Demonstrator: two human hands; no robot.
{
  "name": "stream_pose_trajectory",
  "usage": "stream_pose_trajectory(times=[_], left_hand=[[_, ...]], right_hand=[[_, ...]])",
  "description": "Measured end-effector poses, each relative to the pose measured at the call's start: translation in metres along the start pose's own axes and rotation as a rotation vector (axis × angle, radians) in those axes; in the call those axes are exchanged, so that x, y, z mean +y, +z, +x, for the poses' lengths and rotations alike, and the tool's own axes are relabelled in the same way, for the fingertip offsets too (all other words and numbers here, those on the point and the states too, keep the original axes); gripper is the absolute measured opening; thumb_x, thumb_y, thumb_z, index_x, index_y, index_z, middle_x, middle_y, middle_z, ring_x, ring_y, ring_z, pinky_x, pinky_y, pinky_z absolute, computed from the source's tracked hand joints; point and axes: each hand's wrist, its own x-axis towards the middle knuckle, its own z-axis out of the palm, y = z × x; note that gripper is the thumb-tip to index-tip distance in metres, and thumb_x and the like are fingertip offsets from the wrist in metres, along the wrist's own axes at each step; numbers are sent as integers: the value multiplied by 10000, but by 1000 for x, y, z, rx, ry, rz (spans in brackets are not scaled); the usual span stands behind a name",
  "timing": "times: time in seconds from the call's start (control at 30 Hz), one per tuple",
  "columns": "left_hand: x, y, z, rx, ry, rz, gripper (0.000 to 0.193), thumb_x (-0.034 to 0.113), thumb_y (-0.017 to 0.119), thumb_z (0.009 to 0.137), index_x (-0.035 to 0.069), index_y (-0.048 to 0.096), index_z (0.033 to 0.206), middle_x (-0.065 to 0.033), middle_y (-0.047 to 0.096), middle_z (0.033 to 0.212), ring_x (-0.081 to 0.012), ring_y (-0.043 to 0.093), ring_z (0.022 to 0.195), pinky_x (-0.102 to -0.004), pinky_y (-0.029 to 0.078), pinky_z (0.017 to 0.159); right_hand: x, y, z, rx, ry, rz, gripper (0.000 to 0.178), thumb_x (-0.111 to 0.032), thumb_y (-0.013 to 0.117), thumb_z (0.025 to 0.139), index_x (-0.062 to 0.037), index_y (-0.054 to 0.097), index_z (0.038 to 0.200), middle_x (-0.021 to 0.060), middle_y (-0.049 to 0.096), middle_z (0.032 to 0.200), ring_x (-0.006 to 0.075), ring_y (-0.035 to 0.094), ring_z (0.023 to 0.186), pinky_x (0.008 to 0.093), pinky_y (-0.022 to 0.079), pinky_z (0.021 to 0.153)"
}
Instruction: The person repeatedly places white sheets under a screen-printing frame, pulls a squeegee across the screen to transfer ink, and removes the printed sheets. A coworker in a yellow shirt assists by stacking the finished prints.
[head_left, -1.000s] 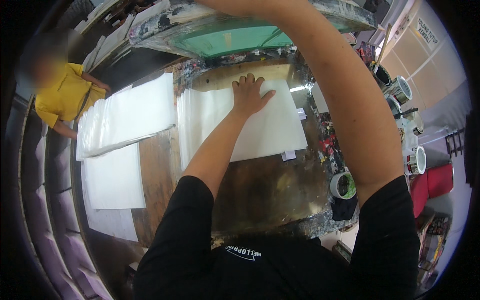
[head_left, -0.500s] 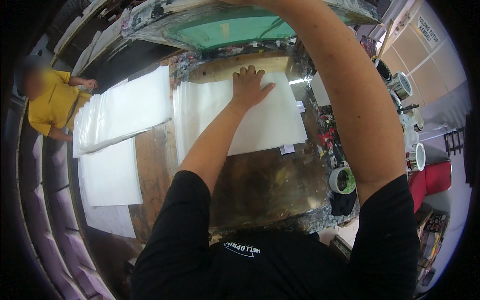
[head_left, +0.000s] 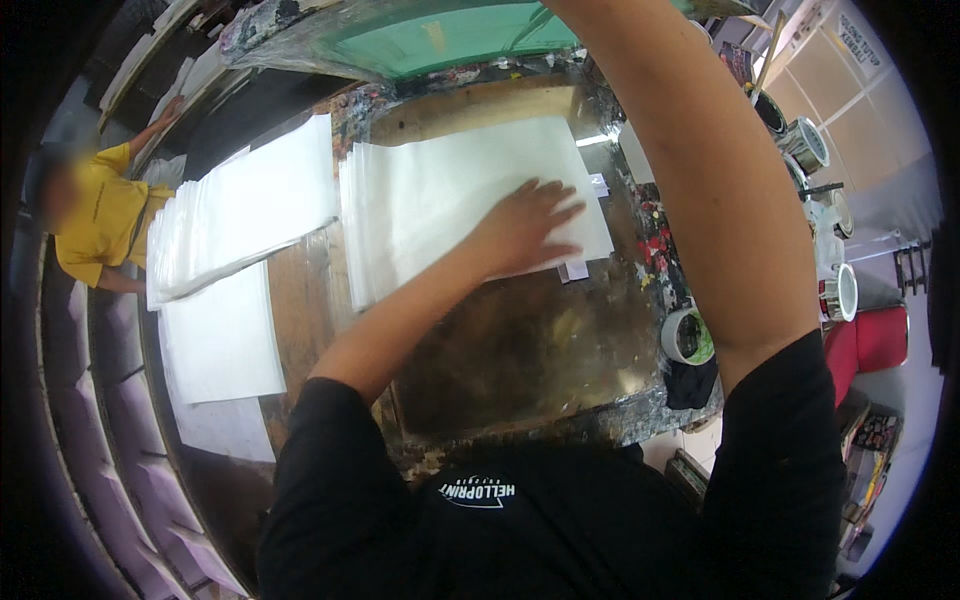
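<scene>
My left hand [head_left: 530, 225] is spread, fingers apart and slightly blurred, over the right part of a white sheet [head_left: 430, 185]. That sheet tops a fanned stack lying on the brown work board [head_left: 520, 350]. Small white tabs [head_left: 574, 271] show at the sheet's right and near edges. My right arm [head_left: 690, 160] reaches up past the top of the picture, so its hand is out of sight. At the far side stands a raised screen-printing frame [head_left: 300, 45] with green mesh [head_left: 450, 45], tilted up, near where the right arm leaves view.
Left of the board lie another fanned stack of white sheets [head_left: 250, 200] and more sheets [head_left: 220, 340]. A tape roll [head_left: 688, 336] and black cloth [head_left: 692, 385] sit at the right edge. Paint cans [head_left: 805, 145] line the right. A person in yellow [head_left: 105, 210] stands by racks at left.
My left hand has slid right and nearer across the sheet. The right hand has gone out past the top edge. The person in yellow has raised an arm toward the rack.
</scene>
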Motion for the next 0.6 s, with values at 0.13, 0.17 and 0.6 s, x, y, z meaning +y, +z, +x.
stream_pose_trajectory(times=[0.13, 0.17, 0.6], left_hand=[[24, 16, -42, 13, -12, 204, 624, 512, 544, 1031, 80, 531, 1481, -158, 442, 1597, -341, 359, 1513, -565, 221, 1262], [24, 20, -48, 23, -27, 190, 597, 486, 551, 1033, 78, 540, 1469, -160, 438, 1600, -344, 353, 1517, -570, 221, 1260], [26, 18, -44, 85, -71, 174, 446, 401, 586, 1029, 140, 631, 1388, -148, 511, 1549, -360, 415, 1480, -594, 278, 1230]], right_hand=[[1, -3, 0, -27, -15, -15, 812, -688, 430, 997, 46, 765, 1087, 245, 751, 1118, 393, 717, 1082, 489, 556, 957], [0, -5, -3, -23, 6, 10, 814, -690, 430, 996, 46, 765, 1090, 245, 750, 1123, 392, 718, 1084, 490, 556, 959], [-16, -5, -7, -49, 111, -34, 840, -702, 388, 1007, 43, 756, 1127, 246, 745, 1143, 384, 715, 1109, 495, 559, 972]])
